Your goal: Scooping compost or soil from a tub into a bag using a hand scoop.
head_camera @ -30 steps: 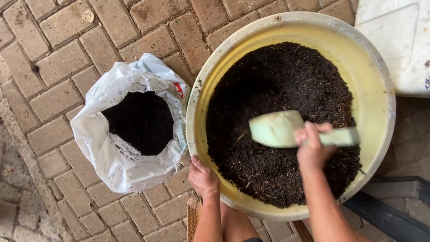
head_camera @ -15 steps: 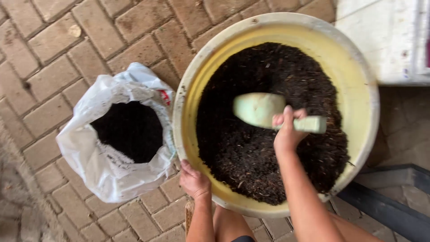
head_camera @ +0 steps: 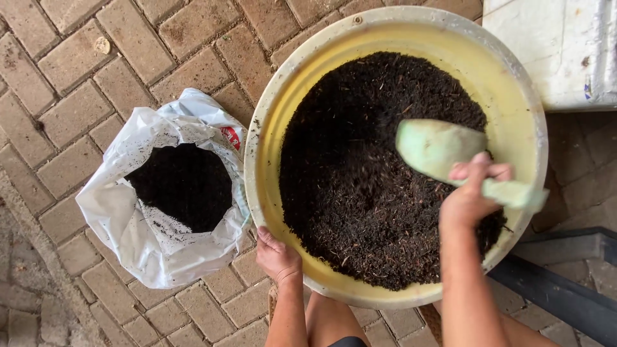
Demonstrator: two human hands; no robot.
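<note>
Potting soil (head_camera: 360, 186) fills the big yellow tub (head_camera: 508, 103) on the brick floor (head_camera: 64, 71), and you look mid-scoop: the pale green scoop (head_camera: 437, 146) lies on the soil's right side. Your right hand (head_camera: 468, 200) is closed around its handle, while your left hand (head_camera: 276, 256) grips the tub's near rim. Beside the tub, the white bag (head_camera: 122, 212) stands open; clearing both rims needs a level lift.

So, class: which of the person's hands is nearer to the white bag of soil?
Left. The left hand grips the yellow tub's rim right beside the white bag; the right hand holds the green scoop across the tub.
</note>
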